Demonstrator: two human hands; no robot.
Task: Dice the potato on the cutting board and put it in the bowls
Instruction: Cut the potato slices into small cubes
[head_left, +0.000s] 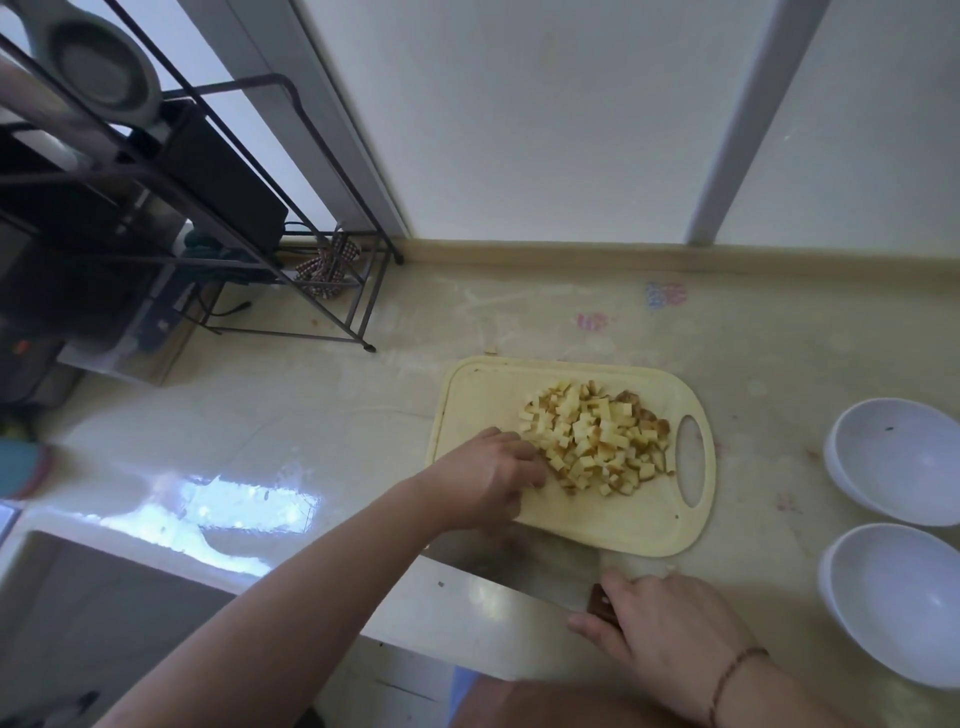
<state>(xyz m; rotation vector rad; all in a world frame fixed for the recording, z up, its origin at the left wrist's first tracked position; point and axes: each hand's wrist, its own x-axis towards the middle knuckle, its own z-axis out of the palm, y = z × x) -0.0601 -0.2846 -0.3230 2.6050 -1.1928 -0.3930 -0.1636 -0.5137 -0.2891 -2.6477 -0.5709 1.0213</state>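
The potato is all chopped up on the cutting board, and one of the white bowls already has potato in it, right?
Not quite. The head view shows both white bowls hold no potato. The diced potato is indeed all chopped up on the cutting board, with the left hand at the pile.

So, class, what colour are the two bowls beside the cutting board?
White, both bowls, clearest in the head view.

Both forearms are bare, and the right wrist wears a thin, seemingly beaded brown bracelet (732, 675).
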